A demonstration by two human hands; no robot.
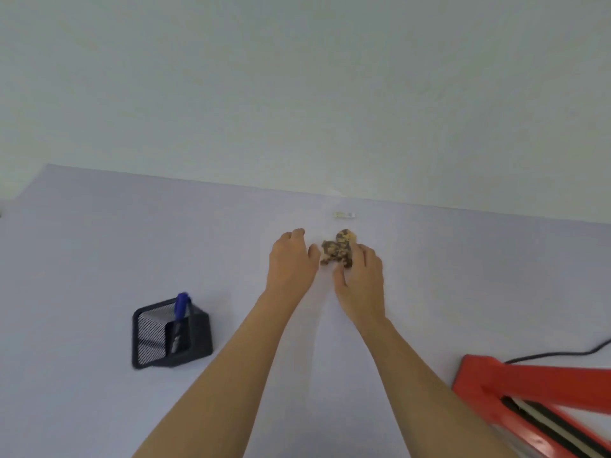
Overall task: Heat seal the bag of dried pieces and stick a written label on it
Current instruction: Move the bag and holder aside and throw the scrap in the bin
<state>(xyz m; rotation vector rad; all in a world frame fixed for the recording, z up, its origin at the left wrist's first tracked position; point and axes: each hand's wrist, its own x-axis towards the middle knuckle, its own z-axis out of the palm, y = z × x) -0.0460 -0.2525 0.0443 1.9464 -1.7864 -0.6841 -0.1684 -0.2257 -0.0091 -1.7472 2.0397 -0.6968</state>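
A clear bag of brown and tan dried pieces (pixel 339 247) lies near the far side of the white table (pixel 99 242). My right hand (pixel 360 276) grips the bag's right side with the fingers curled over it. My left hand (pixel 291 259) rests just left of the bag with its fingers bent down; the thumb is close to the bag's left edge, and the blur hides whether it touches. A red heat sealer (pixel 529 401) sits at the lower right with its arm raised. A blue pen (pixel 181 307) stands in a black mesh holder (pixel 168 335) at the left.
A small pale label-like strip (pixel 344 214) lies beyond the bag, near the wall. A black cable (pixel 562 353) runs off right behind the sealer. A pale wall rises behind the table's far edge.
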